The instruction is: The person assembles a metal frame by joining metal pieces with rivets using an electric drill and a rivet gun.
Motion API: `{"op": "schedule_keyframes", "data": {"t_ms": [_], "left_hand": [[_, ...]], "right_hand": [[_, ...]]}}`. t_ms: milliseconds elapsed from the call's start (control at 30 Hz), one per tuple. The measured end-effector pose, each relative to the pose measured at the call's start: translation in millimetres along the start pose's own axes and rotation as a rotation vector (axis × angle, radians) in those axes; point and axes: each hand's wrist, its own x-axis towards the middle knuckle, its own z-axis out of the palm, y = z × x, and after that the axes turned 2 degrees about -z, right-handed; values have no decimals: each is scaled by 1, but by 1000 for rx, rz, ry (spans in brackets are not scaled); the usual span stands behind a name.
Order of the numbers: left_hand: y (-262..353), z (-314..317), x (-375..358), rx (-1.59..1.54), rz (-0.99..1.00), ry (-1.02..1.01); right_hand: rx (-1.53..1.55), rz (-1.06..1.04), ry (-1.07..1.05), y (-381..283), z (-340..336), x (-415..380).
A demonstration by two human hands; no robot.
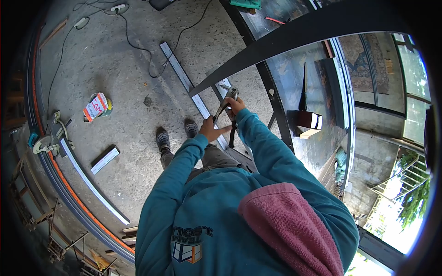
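A hand riveter or plier-like tool with dark handles stands out in front of my body, its metal head pointing away from me. My left hand is at one handle, thumb and fingers partly spread around it. My right hand is closed on the tool just below its head. A dark metal profile runs from the upper right down to a point left of the tool. Beneath the hands, a long light strip lies on the floor.
A paint bucket and a short profile piece are on the concrete floor at left, near a saw. Cables cross the floor above. To the right, a worktable bears a small box.
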Motion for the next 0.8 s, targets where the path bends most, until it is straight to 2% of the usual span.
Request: {"op": "schedule_keyframes", "data": {"t_ms": [67,133,200,233,300,333,433,467,500,600,733,800], "left_hand": [[-8,-27,28,-165,91,33],[-15,-51,68,-176,239,174],[8,-78,87,-55,332,357],[16,-86,95,-56,328,354],[24,-93,111,98,613,396],[25,-92,115,95,611,390],[24,-74,126,55,609,399],[27,-66,130,-3,547,456],[29,-60,133,-62,481,509],[28,-56,140,-145,522,492],[33,-58,137,-66,456,523],[32,-59,137,-73,483,509]], "right_hand": [[39,6,4,4,-1,4],[-16,-8,-10,3,1,2],[-251,-215,33,7,2,6],[-252,-210,32,10,2,8],[-533,-350,96,8,3,10],[-674,-418,129,8,2,11],[-754,-383,97,-9,7,2],[-811,-397,87,-12,8,2],[-816,-396,34,-15,8,3],[-851,-369,26,-22,14,9],[-815,-296,59,-27,17,15],[-825,-235,83,-37,20,12]]}}
